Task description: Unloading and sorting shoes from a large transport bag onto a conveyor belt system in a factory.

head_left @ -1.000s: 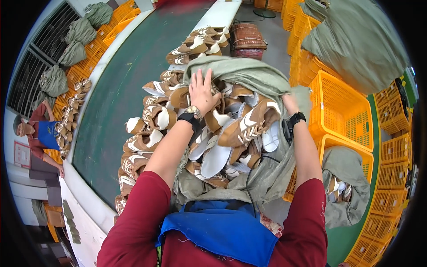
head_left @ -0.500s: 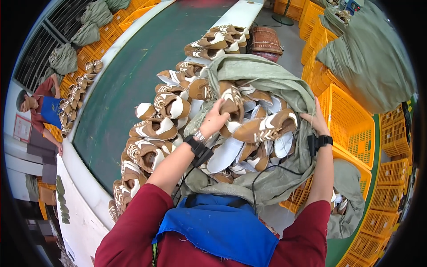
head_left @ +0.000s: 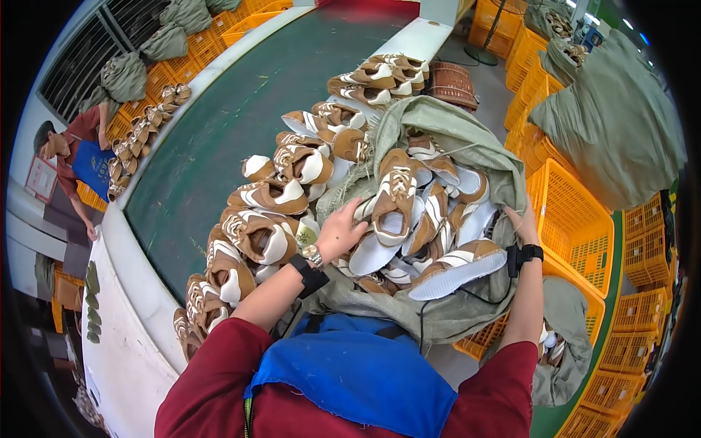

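A grey-green cloth sack (head_left: pixel 445 117) gapes in front of me, full of brown and white lace-up sneakers with white soles. My left hand (head_left: pixel 342 232) is at the sack's left side, its fingers apart, reaching to the edge of a sneaker (head_left: pixel 396 193) that lies toe up on the heap. Gripped in my right hand (head_left: pixel 523 225) is the sack's right rim; some of those fingers are hidden by cloth. Nearer to me, another sneaker (head_left: pixel 464 269) rests on its side, sole toward me. More sneakers (head_left: pixel 263 233) are piled left of the sack.
A green conveyor belt (head_left: pixel 212 160) with a white edge runs along the left. Across it, a person (head_left: pixel 80 157) stands beside a row of sneakers. Yellow crates (head_left: pixel 573 219) and more sacks (head_left: pixel 602 109) line the right. Farther off lies a woven brown basket (head_left: pixel 453 84).
My left hand has let go of a sneaker and drawn back left. The sneaker that lay across the front of the heap has turned sole toward me. My right hand stays at the rim.
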{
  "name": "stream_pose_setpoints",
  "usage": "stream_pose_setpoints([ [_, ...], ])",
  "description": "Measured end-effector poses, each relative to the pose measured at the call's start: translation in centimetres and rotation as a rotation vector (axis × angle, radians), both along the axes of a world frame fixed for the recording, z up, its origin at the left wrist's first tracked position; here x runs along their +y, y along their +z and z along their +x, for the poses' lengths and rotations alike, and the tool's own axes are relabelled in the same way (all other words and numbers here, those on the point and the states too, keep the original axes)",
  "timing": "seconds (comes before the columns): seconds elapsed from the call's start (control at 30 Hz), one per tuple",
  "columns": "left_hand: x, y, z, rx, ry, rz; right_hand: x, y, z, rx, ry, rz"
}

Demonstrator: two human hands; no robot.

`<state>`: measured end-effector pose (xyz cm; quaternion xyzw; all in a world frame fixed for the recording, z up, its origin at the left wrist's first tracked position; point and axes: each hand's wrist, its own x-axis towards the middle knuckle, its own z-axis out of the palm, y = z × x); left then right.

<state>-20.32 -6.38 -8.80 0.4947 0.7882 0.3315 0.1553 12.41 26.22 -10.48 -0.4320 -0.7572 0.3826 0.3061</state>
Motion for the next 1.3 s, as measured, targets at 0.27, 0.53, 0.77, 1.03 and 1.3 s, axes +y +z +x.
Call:
stream_pose_setpoints([
  [0.27,9.8,1.3,-8.0,0.178,0.41,0.454,-4.6,-1.2,-2.8,-0.132,-0.069,-0.217],
  [0.53,11.7,2.7,-10.2,0.1,0.309,-0.095,-6.8,-0.8,-3.1,0.12,0.05,-0.277],
  [0.77,9.2,11.5,-17.5,0.111,0.345,0.157,-6.3,-1.7,-2.8,0.085,-0.002,-0.304],
  [1.03,0.3,9.0,-30.7,-0.635,0.609,0.022,-6.6,-0.5,-4.1,0.065,0.013,-0.275],
  [1.3,-3.7,2.8,-29.8,0.133,0.223,-0.824,-7.5,0.7,-4.4,0.116,0.0,-0.233],
])
